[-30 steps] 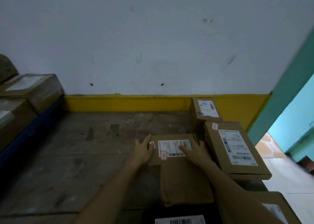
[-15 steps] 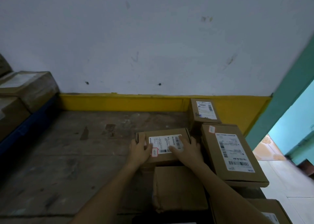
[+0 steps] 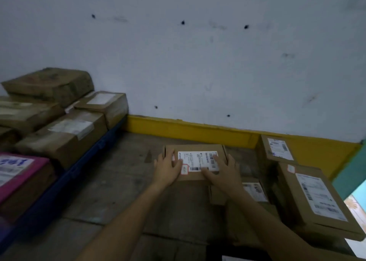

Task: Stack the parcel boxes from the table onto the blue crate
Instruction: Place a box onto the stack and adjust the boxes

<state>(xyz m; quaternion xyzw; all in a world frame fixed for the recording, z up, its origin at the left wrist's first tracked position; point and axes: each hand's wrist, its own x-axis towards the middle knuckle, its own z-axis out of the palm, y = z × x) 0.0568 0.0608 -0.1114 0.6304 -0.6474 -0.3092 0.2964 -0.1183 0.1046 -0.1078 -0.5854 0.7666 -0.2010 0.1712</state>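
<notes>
Two hands hold one small parcel box (image 3: 195,148) at the centre of the frame. The left hand (image 3: 167,169) grips its left edge with the thumb lying over the top. The right hand (image 3: 221,174) clasps its right side with the thumb across the white shipping label. Whether the box rests on the worn wooden table (image 3: 118,191) or is just off it cannot be told. To the right of the held box three more labelled cardboard boxes show. They are a small upright box (image 3: 277,149) against the yellow band (image 3: 188,128) at the foot of the wall, a large flat box (image 3: 316,197) at the right edge, and a partly hidden box (image 3: 255,191) beside the right forearm. Anything beneath these is too dark to count. Along the left of the frame runs the blue crate (image 3: 59,183), well apart from the held box. On it sit at least four brown cardboard boxes (image 3: 65,135) and one pink-wrapped parcel (image 3: 17,173), the highest box at the upper left.
</notes>
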